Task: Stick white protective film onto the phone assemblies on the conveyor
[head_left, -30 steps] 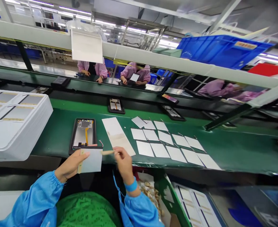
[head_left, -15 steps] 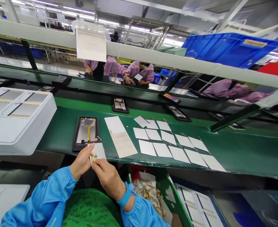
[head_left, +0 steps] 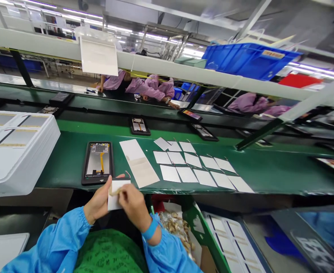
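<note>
Overhead strip lights shine brightly, shadows are soft, the frame's edges bend, and the right hand blurs slightly.

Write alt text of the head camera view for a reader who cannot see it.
The left hand holds a small white sheet while the right hand pinches its tan strip, above a green conveyor belt. Ahead lie an open phone in a black tray, rows of white sheets and stacked white trays.

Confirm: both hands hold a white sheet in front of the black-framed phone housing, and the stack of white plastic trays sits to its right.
Wrong side: the head view shows the stack of white plastic trays left of the black-framed phone housing. The left hand and right hand do hold the white sheet in front of it.
</note>
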A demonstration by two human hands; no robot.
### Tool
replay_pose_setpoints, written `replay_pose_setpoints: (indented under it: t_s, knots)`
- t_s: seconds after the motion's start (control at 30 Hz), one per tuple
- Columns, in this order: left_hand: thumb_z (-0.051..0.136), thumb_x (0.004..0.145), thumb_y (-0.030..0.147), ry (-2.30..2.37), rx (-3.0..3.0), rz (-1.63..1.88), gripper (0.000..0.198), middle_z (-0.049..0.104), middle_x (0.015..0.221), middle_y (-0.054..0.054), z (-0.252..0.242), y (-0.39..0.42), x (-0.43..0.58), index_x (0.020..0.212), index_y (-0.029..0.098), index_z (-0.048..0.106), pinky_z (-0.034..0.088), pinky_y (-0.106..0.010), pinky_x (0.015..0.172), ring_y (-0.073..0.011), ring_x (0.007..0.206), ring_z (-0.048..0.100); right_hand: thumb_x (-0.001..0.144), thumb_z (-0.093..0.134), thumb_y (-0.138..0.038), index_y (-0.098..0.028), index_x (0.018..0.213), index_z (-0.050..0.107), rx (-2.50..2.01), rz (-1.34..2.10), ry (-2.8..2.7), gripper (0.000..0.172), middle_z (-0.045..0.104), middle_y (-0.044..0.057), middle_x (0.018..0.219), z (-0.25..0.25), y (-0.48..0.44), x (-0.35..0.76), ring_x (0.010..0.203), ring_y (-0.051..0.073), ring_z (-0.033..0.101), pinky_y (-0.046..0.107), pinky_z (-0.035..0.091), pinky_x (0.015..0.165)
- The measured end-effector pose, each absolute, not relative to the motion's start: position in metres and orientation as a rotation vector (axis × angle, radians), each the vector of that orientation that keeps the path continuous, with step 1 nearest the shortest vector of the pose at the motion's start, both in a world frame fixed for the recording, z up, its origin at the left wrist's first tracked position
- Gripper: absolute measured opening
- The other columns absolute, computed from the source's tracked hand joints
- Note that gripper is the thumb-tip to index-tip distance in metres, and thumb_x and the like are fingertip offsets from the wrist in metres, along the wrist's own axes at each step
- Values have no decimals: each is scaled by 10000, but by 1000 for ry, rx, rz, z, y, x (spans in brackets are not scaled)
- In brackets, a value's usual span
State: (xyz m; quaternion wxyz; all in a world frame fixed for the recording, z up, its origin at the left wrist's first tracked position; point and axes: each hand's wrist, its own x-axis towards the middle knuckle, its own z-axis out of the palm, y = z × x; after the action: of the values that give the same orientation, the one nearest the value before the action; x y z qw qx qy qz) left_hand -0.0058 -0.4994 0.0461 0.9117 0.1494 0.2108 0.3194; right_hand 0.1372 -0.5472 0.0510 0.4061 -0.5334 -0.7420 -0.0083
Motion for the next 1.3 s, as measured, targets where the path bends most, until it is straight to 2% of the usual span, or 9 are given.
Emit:
replay_pose_setpoints:
  t_s: [0.2,0.4,0.53,0.7,0.83,0.97,1.07,1.23,1.3]
  knots:
    - [406,902,692,320,201,487,769,632,1308,-206,44,-510,-5,1426,132,473,445,-473,1021,-357,1235,585,897,566,-379,-177,893,638,-2010,-15,-978,214,699,59,776,0,-616,265,679,207,669,309,513,665]
    - [437,915,652,422,143,539,763,689,1193,-209,41,-510,8,1423,83,453,488,-451,938,-356,1135,646,888,517,-202,-183,868,729,-2728,46,-1277,213,694,135,878,-55,-682,301,727,247,688,317,470,613]
    - [484,909,629,479,107,621,711,709,1147,-178,44,-520,31,1388,104,492,495,-435,933,-324,1074,674,995,429,-340,-224,1091,699,-2240,25,-1489,309,710,118,983,-16,-647,241,844,255,696,362,540,746]
    - [538,915,571,560,180,885,599,682,1231,-110,51,-528,54,1392,209,515,435,-367,1045,-243,1163,629,929,596,-432,-237,1474,417,-1549,492,-1696,606,524,119,1455,37,-599,170,1269,289,567,399,543,984]
    - [662,868,484,749,462,1028,622,617,1345,-83,51,-516,31,1429,272,499,367,-348,1105,-221,1285,528,978,495,-378,-217,1404,505,-1476,704,-1568,455,627,115,1339,41,-579,162,1172,268,638,389,536,989]
    - [664,866,430,932,1016,1020,388,661,1222,-90,41,-494,-23,1196,232,716,401,-349,1050,-235,1171,570,966,511,-460,-216,1295,588,-1359,1096,-1238,418,700,100,1189,33,-557,156,1088,271,664,396,541,950]
    - [631,878,420,990,1312,1101,292,659,1039,-81,28,-486,-57,1032,223,781,481,-314,891,-209,994,610,949,535,-474,-206,1353,538,-1172,1382,-1039,486,694,104,1187,27,-538,134,1101,281,652,435,539,941]
    - [731,805,377,1058,861,1109,504,656,1159,-77,23,-487,-86,1276,243,610,523,-343,877,-230,1036,647,984,471,-455,-236,1499,351,-1167,1440,-1165,572,642,98,1281,27,-510,99,1115,248,642,406,534,937]
    - [767,770,376,1012,683,1032,530,683,1140,-100,25,-482,-97,1236,206,580,546,-362,840,-247,988,675,1011,417,-429,-248,1531,280,-1313,1328,-1408,567,668,95,1223,31,-496,99,1063,242,662,407,534,923]
